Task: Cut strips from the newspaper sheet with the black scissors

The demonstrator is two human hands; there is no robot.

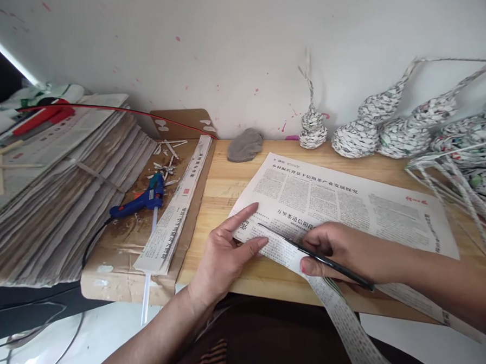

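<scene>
From my end, I judged the long cut mostly made: the newspaper strip (342, 318) hung loose over the near table edge, while its left end looked joined to the newspaper sheet (350, 198), which lay across the wooden table (219, 188). That short stretch by the left hand (220, 259) seemed uncut. This hand was partly open, forefinger and thumb spread, and had hold of the sheet's left corner. The right hand (352, 247) was closed around a slim black tool (332, 264), pointing left. I couldn't tell whether it was scissors or a knife. Both hands' lower fingers were hidden, and the strip's end ran out of view.
</scene>
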